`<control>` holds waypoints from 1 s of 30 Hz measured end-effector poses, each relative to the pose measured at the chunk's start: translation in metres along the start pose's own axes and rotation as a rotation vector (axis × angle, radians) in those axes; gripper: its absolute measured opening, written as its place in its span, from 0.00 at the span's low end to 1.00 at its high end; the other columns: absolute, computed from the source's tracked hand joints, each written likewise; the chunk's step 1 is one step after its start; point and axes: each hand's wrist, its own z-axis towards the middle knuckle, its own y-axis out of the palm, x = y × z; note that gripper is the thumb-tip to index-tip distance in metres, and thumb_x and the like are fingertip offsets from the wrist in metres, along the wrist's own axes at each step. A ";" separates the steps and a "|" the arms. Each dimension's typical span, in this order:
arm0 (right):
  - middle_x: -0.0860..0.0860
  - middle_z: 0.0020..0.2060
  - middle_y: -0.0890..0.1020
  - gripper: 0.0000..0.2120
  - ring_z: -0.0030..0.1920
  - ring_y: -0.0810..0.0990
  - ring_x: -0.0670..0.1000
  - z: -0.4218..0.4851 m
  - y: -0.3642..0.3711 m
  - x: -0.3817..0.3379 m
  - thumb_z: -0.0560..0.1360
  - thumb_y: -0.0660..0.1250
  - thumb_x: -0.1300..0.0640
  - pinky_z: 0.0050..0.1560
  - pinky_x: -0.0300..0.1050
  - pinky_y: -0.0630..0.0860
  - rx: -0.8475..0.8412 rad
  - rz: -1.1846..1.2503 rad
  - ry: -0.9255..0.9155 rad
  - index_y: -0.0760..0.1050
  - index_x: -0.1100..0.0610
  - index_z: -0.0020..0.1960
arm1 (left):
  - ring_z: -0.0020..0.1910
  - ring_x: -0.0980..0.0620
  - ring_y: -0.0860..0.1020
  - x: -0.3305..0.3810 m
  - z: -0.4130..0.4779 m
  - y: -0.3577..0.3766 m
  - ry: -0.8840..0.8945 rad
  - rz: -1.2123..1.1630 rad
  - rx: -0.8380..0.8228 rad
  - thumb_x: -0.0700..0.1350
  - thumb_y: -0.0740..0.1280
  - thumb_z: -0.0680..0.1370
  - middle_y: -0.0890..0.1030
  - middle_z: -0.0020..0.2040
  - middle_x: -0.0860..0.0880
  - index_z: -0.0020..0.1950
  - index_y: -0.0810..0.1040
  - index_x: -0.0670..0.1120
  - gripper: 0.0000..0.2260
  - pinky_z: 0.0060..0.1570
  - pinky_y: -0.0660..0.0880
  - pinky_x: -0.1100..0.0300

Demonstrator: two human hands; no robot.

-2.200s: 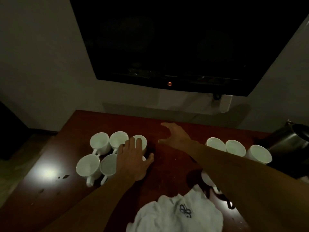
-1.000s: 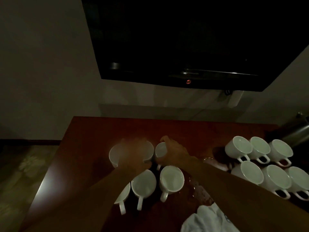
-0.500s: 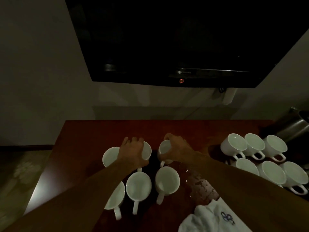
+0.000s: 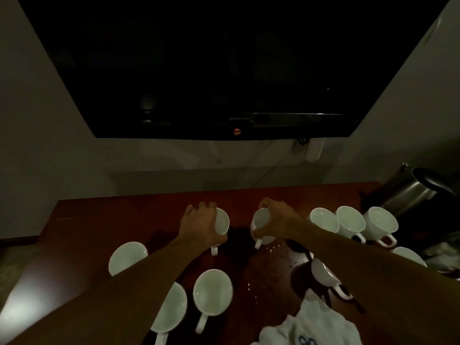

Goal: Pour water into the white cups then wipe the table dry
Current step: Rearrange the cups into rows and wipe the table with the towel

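My left hand grips a white cup from above at the middle of the dark red table. My right hand grips a second white cup just to its right. Three more white cups stand nearer to me on the left. A row of white cups stands at the right. Water drops lie on the table below my right hand. A white cloth lies at the near edge.
A steel kettle stands at the far right corner. A dark wall-mounted screen hangs above the table. One more cup sits under my right forearm. The table's left edge drops to the floor.
Both hands have closed on a cup each in the back row, and the two held cups now stand farther apart. The camera has moved closer and tilted.
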 end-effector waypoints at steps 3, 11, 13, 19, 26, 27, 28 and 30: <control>0.45 0.51 0.76 0.34 0.50 0.78 0.48 0.006 -0.013 0.020 0.60 0.83 0.47 0.38 0.39 0.75 -0.014 -0.003 0.016 0.69 0.46 0.60 | 0.62 0.46 0.73 0.024 0.012 0.001 0.003 -0.013 0.000 0.62 0.77 0.66 0.73 0.64 0.47 0.69 0.67 0.48 0.38 0.62 0.69 0.53; 0.46 0.52 0.77 0.36 0.51 0.77 0.49 0.015 -0.033 0.061 0.61 0.83 0.48 0.37 0.37 0.72 -0.022 0.002 0.035 0.69 0.47 0.63 | 0.62 0.46 0.74 0.074 0.046 0.010 0.022 -0.026 0.004 0.62 0.77 0.65 0.74 0.64 0.47 0.70 0.67 0.48 0.39 0.59 0.69 0.54; 0.45 0.52 0.76 0.36 0.51 0.77 0.49 0.018 -0.035 0.069 0.60 0.83 0.47 0.35 0.37 0.69 -0.008 0.002 0.036 0.69 0.47 0.63 | 0.62 0.46 0.74 0.083 0.054 0.012 0.026 -0.030 0.004 0.62 0.77 0.65 0.74 0.64 0.47 0.70 0.67 0.48 0.39 0.58 0.69 0.55; 0.44 0.49 0.74 0.36 0.51 0.76 0.49 0.034 -0.043 0.079 0.61 0.83 0.48 0.39 0.40 0.72 -0.071 -0.027 0.031 0.68 0.47 0.63 | 0.61 0.46 0.74 0.101 0.074 0.015 0.035 -0.004 0.006 0.63 0.77 0.65 0.74 0.64 0.46 0.69 0.68 0.48 0.39 0.58 0.69 0.55; 0.45 0.51 0.74 0.37 0.51 0.75 0.49 0.052 -0.052 0.087 0.61 0.82 0.47 0.38 0.39 0.70 -0.081 -0.071 0.000 0.68 0.47 0.65 | 0.62 0.46 0.75 0.107 0.092 0.018 0.044 0.007 -0.001 0.62 0.77 0.65 0.74 0.65 0.46 0.70 0.68 0.47 0.39 0.60 0.71 0.54; 0.45 0.52 0.74 0.37 0.52 0.75 0.49 0.053 -0.054 0.088 0.61 0.82 0.47 0.38 0.39 0.71 -0.082 -0.071 0.001 0.68 0.47 0.65 | 0.63 0.46 0.75 0.108 0.093 0.018 0.046 0.007 -0.008 0.62 0.77 0.66 0.74 0.65 0.46 0.70 0.67 0.47 0.39 0.60 0.71 0.54; 0.45 0.52 0.74 0.37 0.52 0.76 0.49 0.055 -0.054 0.090 0.61 0.82 0.47 0.38 0.39 0.71 -0.086 -0.068 0.004 0.68 0.47 0.64 | 0.62 0.46 0.75 0.108 0.094 0.019 0.047 0.007 -0.015 0.62 0.77 0.66 0.73 0.65 0.46 0.70 0.67 0.47 0.39 0.60 0.72 0.54; 0.46 0.53 0.75 0.37 0.52 0.77 0.49 0.057 -0.054 0.093 0.60 0.83 0.48 0.39 0.39 0.73 -0.097 -0.052 0.013 0.68 0.47 0.64 | 0.62 0.46 0.75 0.110 0.095 0.021 0.051 0.009 -0.021 0.62 0.77 0.66 0.74 0.65 0.46 0.70 0.68 0.47 0.39 0.59 0.71 0.54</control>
